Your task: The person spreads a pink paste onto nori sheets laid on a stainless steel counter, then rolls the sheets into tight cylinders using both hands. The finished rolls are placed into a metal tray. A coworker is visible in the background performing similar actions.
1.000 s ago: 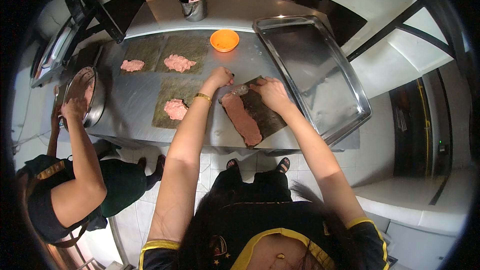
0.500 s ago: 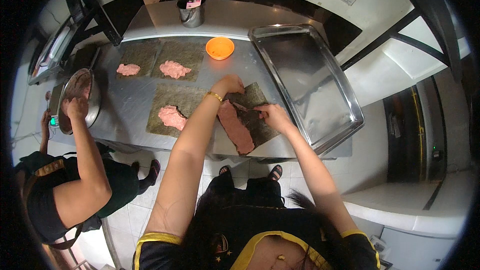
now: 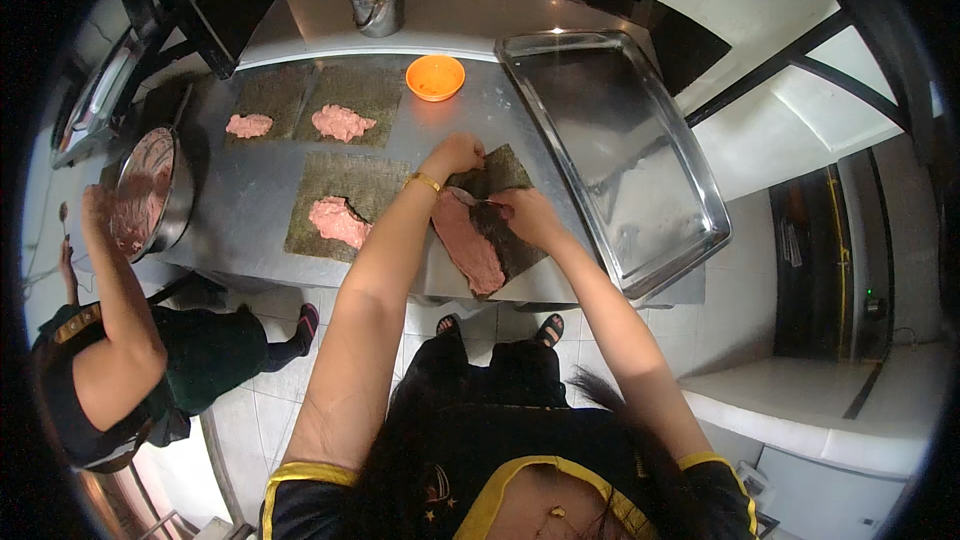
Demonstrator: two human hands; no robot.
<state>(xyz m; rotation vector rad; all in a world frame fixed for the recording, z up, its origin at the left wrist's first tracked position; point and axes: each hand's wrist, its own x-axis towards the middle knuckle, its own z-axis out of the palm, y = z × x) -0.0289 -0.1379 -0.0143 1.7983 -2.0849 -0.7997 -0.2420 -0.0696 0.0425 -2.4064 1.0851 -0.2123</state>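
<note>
On the steel table in front of me, a dark seaweed sheet lies at a slant, with pink ground-meat paste spread in a band along its left side. My left hand bends over the sheet's far left edge, fingers curled onto it. In my right hand is a metal spoon, its end touching the far part of the paste. Left of my left forearm, another seaweed sheet carries a lump of paste.
Farther back lie more seaweed sheets with paste on them. An orange bowl and a metal bucket stand behind. A large metal tray sits right. At left, a co-worker's arm is beside a metal mixing bowl.
My right hand and the spoon have shifted left over the paste; my left hand stays at the sheet's edge. The co-worker's hand has pulled back from inside the mixing bowl.
</note>
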